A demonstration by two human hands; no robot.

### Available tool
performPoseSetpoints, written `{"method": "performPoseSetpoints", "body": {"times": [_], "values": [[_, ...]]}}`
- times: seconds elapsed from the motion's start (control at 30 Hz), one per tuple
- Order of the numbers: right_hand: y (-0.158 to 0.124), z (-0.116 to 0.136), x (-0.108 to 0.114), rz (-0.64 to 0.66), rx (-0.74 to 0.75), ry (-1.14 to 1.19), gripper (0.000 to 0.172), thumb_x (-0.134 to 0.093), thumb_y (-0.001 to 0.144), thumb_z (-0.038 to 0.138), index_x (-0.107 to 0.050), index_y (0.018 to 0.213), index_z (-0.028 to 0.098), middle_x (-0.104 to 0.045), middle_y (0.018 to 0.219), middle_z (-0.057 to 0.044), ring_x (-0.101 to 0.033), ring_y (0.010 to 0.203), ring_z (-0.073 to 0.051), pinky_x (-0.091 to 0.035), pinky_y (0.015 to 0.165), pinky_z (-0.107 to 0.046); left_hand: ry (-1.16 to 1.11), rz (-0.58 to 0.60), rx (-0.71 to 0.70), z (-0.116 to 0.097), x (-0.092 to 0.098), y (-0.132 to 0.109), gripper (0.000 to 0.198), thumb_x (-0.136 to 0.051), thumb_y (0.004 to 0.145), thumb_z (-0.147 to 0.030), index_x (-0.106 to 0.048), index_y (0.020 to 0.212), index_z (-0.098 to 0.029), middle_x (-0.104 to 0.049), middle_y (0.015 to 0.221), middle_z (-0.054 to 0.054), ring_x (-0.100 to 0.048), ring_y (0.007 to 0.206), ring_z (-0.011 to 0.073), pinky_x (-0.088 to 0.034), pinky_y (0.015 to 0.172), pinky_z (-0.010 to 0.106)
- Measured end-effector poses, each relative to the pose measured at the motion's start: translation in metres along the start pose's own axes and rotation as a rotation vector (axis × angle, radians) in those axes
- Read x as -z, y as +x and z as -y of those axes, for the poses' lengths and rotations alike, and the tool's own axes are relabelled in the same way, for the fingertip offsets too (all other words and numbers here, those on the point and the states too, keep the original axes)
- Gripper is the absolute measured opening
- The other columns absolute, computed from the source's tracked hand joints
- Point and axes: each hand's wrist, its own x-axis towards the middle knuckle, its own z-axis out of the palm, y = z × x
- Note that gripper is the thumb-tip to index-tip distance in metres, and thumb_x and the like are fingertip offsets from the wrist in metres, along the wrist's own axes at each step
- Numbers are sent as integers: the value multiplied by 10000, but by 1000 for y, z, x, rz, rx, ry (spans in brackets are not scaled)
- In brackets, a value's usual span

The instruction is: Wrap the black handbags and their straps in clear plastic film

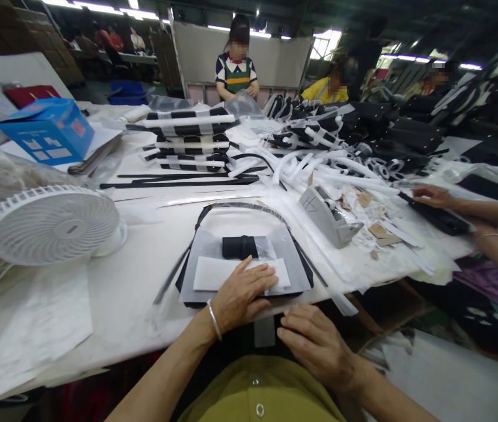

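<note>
A black bag (182,283) lies flat in front of me, its strap (249,206) looped away from me. A grey-white sheet (301,281) covers most of it. On that sheet are a folded white piece (213,274) and a small black rolled item (234,247) with clear plastic beside it. My left hand (244,290) rests flat on the white piece, fingers stretched out. My right hand (319,346) is at the table's near edge with fingers curled in; whatever they may hold is hidden. A pale strip (264,332) hangs below the edge between my hands.
A white fan (59,225) and a blue box (48,130) stand at left. Wrapped black-and-white bundles (191,140) are stacked behind the bag. A tape dispenser (330,217), scraps and white tubes lie at right. A co-worker's hands (436,196) hold a black piece there.
</note>
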Motion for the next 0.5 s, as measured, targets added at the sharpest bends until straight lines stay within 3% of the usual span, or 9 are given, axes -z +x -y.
{"method": "performPoseSetpoints", "body": {"times": [0.13,0.27,0.37,0.5], "values": [[-11,7,-27,58,-28,-134,398,-479,899,98,-594,1261,219,-664,1199,-69,-578,1123,-226,-469,965,-392,-6,-17,11,0,1,1,436,-576,905,-267,-480,1326,-203,-538,1393,83,-395,1361,177,-157,1185,493],[2,-2,-48,-75,-89,-82,287,-503,912,124,-676,1098,256,-716,1021,-31,-619,940,-189,-466,854,-359,-9,-21,7,3,0,-1,470,-565,912,-269,-446,1364,-222,-504,1423,86,-388,1366,196,-177,1177,511],[9,-16,-36,-158,-138,-18,273,-466,921,94,-691,989,232,-721,937,-31,-617,837,-167,-444,805,-350,-20,-20,11,5,-1,-2,498,-551,922,-264,-405,1397,-240,-497,1429,87,-389,1366,211,-198,1168,526],[-3,-31,-8,-150,-105,23,316,-412,912,53,-679,969,213,-720,915,-43,-621,821,-171,-453,749,-337,-9,-25,27,4,-1,-3,517,-536,928,-249,-370,1418,-255,-491,1436,77,-374,1375,213,-222,1158,534]]}}
